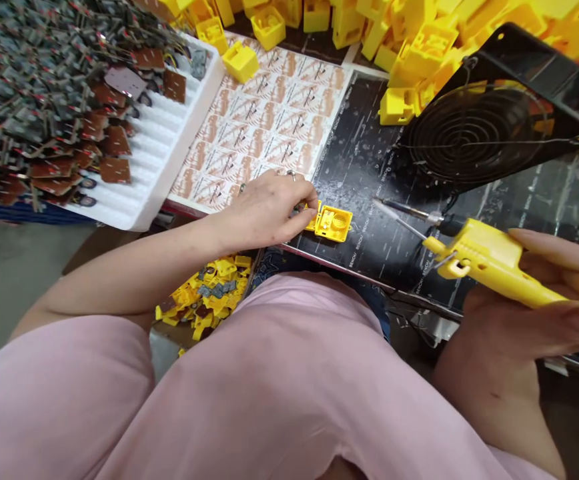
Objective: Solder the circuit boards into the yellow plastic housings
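My left hand [268,208] rests on the bench edge, fingers pinched on a small yellow plastic housing [333,223] that lies on the black mat [364,173]. My right hand [544,293] is wrapped round a yellow soldering gun [489,259]. Its metal tip [399,212] points left and hangs just right of the housing, a short gap away. A thin solder wire runs along under the tip.
A white foam tray [169,147] heaped with brown circuit boards and wired parts stands at the left. Yellow housings [419,40] are piled at the back. A black fan [489,127] leans at the right. A box of yellow scraps [209,293] sits below the bench by my lap.
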The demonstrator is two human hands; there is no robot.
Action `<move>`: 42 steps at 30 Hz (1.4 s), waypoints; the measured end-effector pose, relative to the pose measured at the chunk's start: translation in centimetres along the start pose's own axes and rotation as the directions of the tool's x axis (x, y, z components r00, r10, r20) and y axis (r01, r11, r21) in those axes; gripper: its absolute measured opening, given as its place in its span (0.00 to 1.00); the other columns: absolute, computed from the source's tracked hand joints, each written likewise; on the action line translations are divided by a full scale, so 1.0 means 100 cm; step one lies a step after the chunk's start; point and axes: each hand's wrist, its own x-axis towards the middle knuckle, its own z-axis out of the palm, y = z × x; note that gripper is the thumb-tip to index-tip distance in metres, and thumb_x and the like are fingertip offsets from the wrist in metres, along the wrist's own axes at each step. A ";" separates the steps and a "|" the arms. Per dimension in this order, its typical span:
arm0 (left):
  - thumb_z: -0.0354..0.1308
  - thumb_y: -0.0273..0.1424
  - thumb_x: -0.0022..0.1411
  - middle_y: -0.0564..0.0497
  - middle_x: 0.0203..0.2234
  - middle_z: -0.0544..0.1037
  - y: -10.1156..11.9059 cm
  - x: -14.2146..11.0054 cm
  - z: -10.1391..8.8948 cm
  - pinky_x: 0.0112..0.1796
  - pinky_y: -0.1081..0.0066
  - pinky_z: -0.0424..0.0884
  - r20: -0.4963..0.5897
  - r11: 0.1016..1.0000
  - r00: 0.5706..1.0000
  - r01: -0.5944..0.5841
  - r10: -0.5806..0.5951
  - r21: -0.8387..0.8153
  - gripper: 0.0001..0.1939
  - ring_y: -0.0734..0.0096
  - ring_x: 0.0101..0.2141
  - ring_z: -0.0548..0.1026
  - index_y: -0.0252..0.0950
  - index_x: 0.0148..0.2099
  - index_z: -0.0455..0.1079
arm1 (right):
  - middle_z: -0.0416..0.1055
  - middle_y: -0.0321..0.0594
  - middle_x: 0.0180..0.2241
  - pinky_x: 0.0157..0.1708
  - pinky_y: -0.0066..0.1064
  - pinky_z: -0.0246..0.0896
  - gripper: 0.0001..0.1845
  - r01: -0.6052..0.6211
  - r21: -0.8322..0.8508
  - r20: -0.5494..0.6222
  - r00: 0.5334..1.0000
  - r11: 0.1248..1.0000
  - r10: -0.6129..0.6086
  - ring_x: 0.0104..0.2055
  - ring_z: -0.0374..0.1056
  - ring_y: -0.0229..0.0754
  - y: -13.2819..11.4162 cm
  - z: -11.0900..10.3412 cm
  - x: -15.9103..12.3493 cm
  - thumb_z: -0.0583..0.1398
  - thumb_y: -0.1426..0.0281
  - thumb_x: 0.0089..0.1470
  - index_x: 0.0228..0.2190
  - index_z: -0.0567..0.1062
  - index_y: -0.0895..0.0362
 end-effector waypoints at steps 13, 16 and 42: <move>0.54 0.31 0.67 0.50 0.35 0.84 0.009 0.015 -0.015 0.43 0.67 0.69 0.277 0.999 0.960 0.038 -0.047 0.039 0.13 0.65 0.37 0.80 0.36 0.43 0.81 | 0.83 0.37 0.32 0.28 0.27 0.78 0.19 0.329 0.225 0.449 0.800 0.917 -0.398 0.32 0.81 0.40 -0.019 -0.014 0.009 0.72 0.71 0.60 0.52 0.81 0.53; 0.54 0.30 0.67 0.51 0.34 0.84 0.009 0.017 -0.015 0.42 0.68 0.68 0.311 0.999 0.950 0.005 -0.019 0.044 0.12 0.67 0.35 0.79 0.36 0.42 0.80 | 0.80 0.36 0.30 0.32 0.26 0.79 0.03 0.316 0.179 0.553 0.751 0.932 -0.361 0.34 0.81 0.38 -0.022 -0.010 0.010 0.66 0.66 0.68 0.42 0.79 0.52; 0.54 0.32 0.63 0.52 0.27 0.82 0.011 0.017 -0.012 0.41 0.68 0.70 0.258 0.997 0.966 -0.011 -0.009 0.075 0.12 0.66 0.32 0.80 0.38 0.36 0.79 | 0.82 0.33 0.33 0.34 0.35 0.81 0.11 0.371 0.120 0.695 0.632 0.921 -0.344 0.33 0.80 0.41 -0.046 -0.015 0.031 0.74 0.72 0.57 0.39 0.79 0.50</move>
